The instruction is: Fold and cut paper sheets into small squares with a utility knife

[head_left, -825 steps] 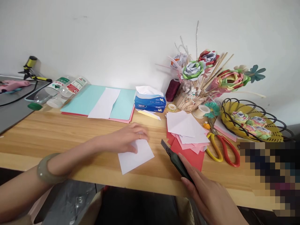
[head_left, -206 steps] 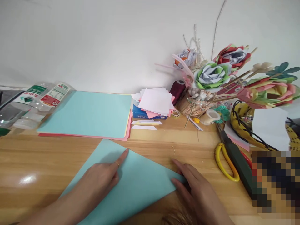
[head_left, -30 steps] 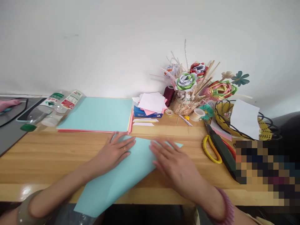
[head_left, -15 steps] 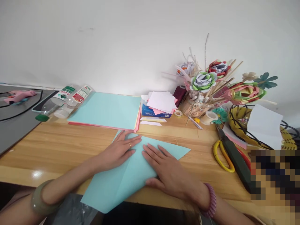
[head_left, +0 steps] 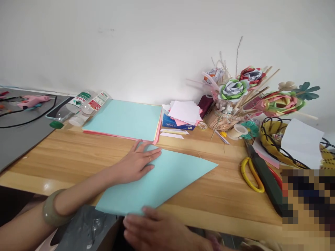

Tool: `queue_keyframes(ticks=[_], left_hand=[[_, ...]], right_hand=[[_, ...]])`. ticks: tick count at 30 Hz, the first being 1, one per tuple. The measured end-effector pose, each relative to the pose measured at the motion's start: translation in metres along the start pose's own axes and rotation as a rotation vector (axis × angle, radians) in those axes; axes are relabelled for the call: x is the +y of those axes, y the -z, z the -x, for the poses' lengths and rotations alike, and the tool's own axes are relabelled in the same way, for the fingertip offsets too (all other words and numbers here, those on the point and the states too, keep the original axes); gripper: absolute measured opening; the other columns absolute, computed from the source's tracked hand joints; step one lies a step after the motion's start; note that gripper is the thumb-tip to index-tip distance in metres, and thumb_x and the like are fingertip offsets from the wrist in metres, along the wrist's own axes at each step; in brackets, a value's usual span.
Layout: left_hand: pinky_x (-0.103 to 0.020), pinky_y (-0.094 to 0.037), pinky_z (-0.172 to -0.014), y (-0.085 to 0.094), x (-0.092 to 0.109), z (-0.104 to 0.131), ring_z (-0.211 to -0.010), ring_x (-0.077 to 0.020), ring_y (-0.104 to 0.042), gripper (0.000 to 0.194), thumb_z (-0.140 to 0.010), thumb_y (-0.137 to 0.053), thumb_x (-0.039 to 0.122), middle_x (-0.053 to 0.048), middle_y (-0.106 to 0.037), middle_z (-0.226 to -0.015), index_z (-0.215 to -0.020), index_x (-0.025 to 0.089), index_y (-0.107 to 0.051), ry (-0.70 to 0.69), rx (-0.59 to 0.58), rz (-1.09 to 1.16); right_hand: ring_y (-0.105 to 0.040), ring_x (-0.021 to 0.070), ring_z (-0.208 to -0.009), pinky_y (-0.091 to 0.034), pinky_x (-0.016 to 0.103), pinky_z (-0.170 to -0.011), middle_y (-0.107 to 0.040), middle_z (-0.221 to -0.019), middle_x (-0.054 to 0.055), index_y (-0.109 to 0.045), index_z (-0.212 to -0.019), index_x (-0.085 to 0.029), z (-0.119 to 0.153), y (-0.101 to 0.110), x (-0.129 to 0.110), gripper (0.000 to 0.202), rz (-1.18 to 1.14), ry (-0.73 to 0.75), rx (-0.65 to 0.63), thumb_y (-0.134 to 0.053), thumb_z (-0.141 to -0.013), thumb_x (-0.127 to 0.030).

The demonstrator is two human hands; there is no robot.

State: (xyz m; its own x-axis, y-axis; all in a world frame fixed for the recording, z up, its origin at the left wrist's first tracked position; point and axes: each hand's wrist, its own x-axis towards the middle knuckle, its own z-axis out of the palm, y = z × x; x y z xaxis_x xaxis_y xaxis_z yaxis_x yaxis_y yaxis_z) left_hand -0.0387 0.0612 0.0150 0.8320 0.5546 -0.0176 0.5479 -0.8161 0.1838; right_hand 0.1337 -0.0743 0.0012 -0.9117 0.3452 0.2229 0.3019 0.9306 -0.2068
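Note:
A light blue sheet of paper (head_left: 167, 174), folded over, lies on the wooden table with its near corner at the table's front edge. My left hand (head_left: 136, 162) rests flat on its upper left part, fingers spread. At the sheet's lower edge is my right hand (head_left: 157, 228), slightly blurred, fingers extended and thumb touching or close to the paper. Behind the sheet lies a stack of coloured paper (head_left: 123, 118), light blue on top.
Two plastic bottles (head_left: 90, 106) lie at the back left, near a pink glue gun (head_left: 34, 101). Small paper squares (head_left: 184, 113) sit on a blue pack. Paper flowers (head_left: 234, 90), large scissors (head_left: 264, 177) and a yellow basket (head_left: 274, 146) stand or lie on the right.
My right hand has slid from the middle of the folded sheet down to its near lower edge. My left hand stays on the paper. The view has shifted slightly.

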Motion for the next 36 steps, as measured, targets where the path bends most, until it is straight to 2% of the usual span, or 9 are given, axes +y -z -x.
queue_keyframes(ticks=[3, 5, 7, 10, 13, 18, 25, 31, 36], left_hand=[[-0.055, -0.008, -0.113, -0.002, 0.009, 0.0, -0.14, -0.028, -0.019, 0.047, -0.096, -0.034, 0.032, 0.0, -0.04, -0.146, -0.141, 0.018, -0.038, 0.001, 0.018, -0.107], [-0.051, -0.005, -0.115, -0.007, 0.013, 0.0, -0.14, -0.026, -0.019, 0.048, -0.096, -0.032, 0.034, -0.003, -0.04, -0.146, -0.14, 0.014, -0.04, -0.019, 0.042, -0.163], [-0.05, -0.005, -0.115, -0.015, 0.015, 0.002, -0.141, -0.0245, -0.019, 0.05, -0.097, -0.03, 0.033, -0.008, -0.036, -0.148, -0.14, 0.011, -0.038, -0.03, 0.069, -0.211], [-0.05, -0.009, -0.114, -0.025, 0.015, 0.005, -0.143, -0.0226, -0.014, 0.051, -0.099, -0.023, 0.031, -0.01, -0.027, -0.152, -0.144, 0.01, -0.028, -0.03, 0.101, -0.255], [-0.048, -0.011, -0.113, -0.03, 0.013, 0.007, -0.144, -0.0209, -0.011, 0.054, -0.1, -0.02, 0.039, -0.01, -0.024, -0.153, -0.146, 0.011, -0.022, -0.04, 0.11, -0.267], [-0.047, -0.007, -0.115, -0.03, 0.01, 0.007, -0.143, -0.02, -0.013, 0.058, -0.1, -0.022, 0.044, -0.009, -0.021, -0.154, -0.149, 0.015, -0.012, -0.049, 0.106, -0.263], [-0.048, -0.004, -0.115, -0.029, 0.01, 0.007, -0.142, -0.0209, -0.017, 0.058, -0.1, -0.021, 0.045, -0.008, -0.024, -0.153, -0.149, 0.018, -0.007, -0.047, 0.108, -0.245], [-0.05, -0.011, -0.114, -0.029, 0.015, 0.006, -0.143, -0.022, -0.015, 0.056, -0.1, -0.023, 0.042, -0.009, -0.023, -0.153, -0.149, 0.016, -0.012, -0.034, 0.113, -0.218], [-0.048, -0.016, -0.114, -0.031, 0.035, -0.016, -0.144, -0.0219, -0.011, 0.056, -0.1, -0.019, 0.04, -0.011, -0.021, -0.153, -0.146, 0.009, -0.021, 0.02, 0.076, -0.175]], right_hand=[[-0.048, 0.0053, -0.121, -0.025, 0.02, -0.109, -0.053, -0.134, -0.004, -0.051, -0.127, -0.016, -0.001, -0.01, -0.008, 0.038, 0.069, 0.126, 0.095, -0.026, -0.101, -0.027], [-0.041, 0.0058, -0.128, -0.026, 0.018, -0.108, -0.05, -0.137, -0.004, -0.05, -0.129, -0.017, 0.002, -0.005, -0.009, 0.038, 0.089, 0.02, 0.202, -0.03, -0.1, -0.032], [-0.03, 0.0134, -0.136, -0.025, 0.027, -0.111, -0.045, -0.14, 0.003, -0.048, -0.132, -0.013, 0.005, 0.005, -0.008, 0.049, 0.082, -0.192, 0.237, -0.037, -0.096, -0.045], [-0.012, 0.0229, -0.141, -0.02, 0.039, -0.113, -0.026, -0.149, 0.015, -0.035, -0.14, -0.003, 0.01, 0.019, -0.002, 0.078, 0.008, -0.456, 0.074, -0.041, -0.088, -0.061], [-0.007, 0.0232, -0.141, -0.02, 0.04, -0.114, -0.015, -0.152, 0.016, -0.028, -0.144, -0.003, 0.023, 0.027, 0.006, 0.083, -0.048, -0.565, -0.046, -0.037, -0.088, -0.063], [-0.016, 0.0246, -0.14, -0.026, 0.045, -0.112, -0.018, -0.152, 0.016, -0.02, -0.147, -0.007, 0.079, 0.036, 0.023, 0.073, 0.082, -0.74, -0.053, -0.039, -0.092, -0.051], [-0.024, 0.0244, -0.138, -0.028, 0.051, -0.109, -0.027, -0.15, 0.015, -0.008, -0.149, -0.013, 0.151, 0.054, 0.046, 0.07, 0.419, -0.81, -0.094, -0.034, -0.095, -0.048], [-0.024, 0.0263, -0.138, -0.026, 0.053, -0.109, -0.026, -0.149, 0.018, 0.002, -0.148, -0.009, 0.141, 0.057, 0.04, 0.073, 0.553, -0.857, 0.001, -0.033, -0.096, -0.045], [-0.021, 0.0218, -0.14, -0.026, 0.048, -0.111, -0.026, -0.15, 0.013, -0.012, -0.149, -0.012, 0.128, 0.057, 0.044, 0.062, 0.407, -0.812, -0.05, -0.03, -0.098, -0.042]])
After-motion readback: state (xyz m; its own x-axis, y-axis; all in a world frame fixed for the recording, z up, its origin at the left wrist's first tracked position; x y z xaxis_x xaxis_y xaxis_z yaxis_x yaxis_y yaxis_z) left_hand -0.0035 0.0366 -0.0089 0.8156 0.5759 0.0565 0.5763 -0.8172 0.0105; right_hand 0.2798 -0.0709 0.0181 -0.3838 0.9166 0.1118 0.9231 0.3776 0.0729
